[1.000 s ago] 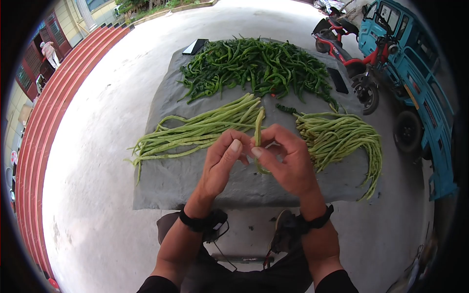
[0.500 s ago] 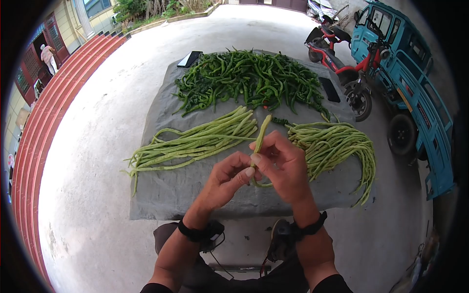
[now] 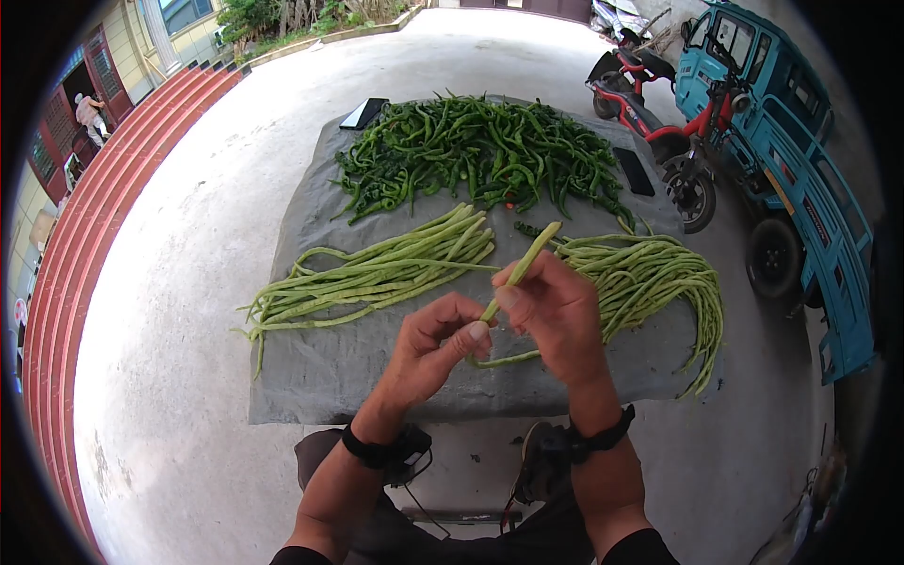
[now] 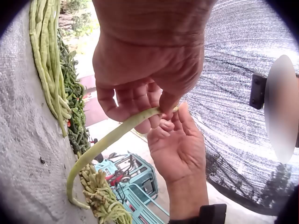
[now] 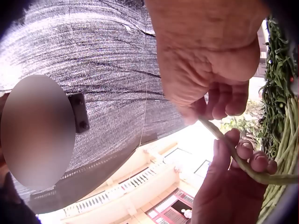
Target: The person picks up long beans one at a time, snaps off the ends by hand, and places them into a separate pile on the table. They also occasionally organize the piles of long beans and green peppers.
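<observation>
Both hands hold one long green bean point(image 3: 535, 254) over the front of the grey sheet point(image 3: 377, 377). My left hand point(image 3: 424, 347) pinches it lower down between thumb and fingers. Farther up, the right hand point(image 3: 557, 315) pinches it near the upper end, which sticks out to the upper right. The bean's tail curves below the hands; in the left wrist view the bean point(image 4: 105, 140) arcs down toward the sheet. A bundle of long beans point(image 3: 377, 259) lies left of the hands, and a second bundle point(image 3: 650, 273) lies to the right, partly behind the right hand.
Behind the bundles is a heap of green peppers point(image 3: 480, 155). A white-and-black flat object point(image 3: 365, 114) and a black phone point(image 3: 634, 172) flank it. Right of the sheet stand a red electric bike point(image 3: 659, 127) and a blue three-wheeled truck point(image 3: 800, 179). Red steps point(image 3: 122, 179) run along the left, with a person point(image 3: 91, 118) beyond.
The bean has tipped from nearly upright to slanting up and right. My hands have drawn apart along it, the right now higher than the left. The head view has shifted slightly.
</observation>
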`<state>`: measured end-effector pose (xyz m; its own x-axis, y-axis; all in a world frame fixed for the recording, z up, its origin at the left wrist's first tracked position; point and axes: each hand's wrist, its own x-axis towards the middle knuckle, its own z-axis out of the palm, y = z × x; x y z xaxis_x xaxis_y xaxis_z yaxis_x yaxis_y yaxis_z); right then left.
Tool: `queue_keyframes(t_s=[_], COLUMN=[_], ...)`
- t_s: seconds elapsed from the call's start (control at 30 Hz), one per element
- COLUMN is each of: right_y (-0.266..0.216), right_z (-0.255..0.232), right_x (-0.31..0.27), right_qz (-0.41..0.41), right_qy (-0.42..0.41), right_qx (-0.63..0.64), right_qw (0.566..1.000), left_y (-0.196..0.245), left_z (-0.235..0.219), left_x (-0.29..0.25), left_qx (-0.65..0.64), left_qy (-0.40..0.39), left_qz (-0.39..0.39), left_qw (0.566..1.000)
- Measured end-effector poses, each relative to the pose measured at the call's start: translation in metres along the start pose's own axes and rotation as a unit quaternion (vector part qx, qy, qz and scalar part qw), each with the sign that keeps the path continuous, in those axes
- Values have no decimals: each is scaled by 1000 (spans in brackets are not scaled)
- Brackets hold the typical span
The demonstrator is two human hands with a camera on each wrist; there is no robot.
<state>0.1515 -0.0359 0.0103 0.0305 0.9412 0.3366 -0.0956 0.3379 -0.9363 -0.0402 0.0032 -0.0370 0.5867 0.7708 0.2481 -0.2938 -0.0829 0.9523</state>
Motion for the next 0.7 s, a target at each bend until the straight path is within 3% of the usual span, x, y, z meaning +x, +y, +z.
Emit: queue_keyframes(t_s=[0.7], right_y=[0], right_z=[-6], right_x=[0], right_qz=[11], right_qy=[-6], right_qx=[30], right_qw=[999], left_y=[3], left_z=[-2], left_x=[-1], left_qx=[-22], left_qy=[8], left_qz=[-10], left_qw=[1000])
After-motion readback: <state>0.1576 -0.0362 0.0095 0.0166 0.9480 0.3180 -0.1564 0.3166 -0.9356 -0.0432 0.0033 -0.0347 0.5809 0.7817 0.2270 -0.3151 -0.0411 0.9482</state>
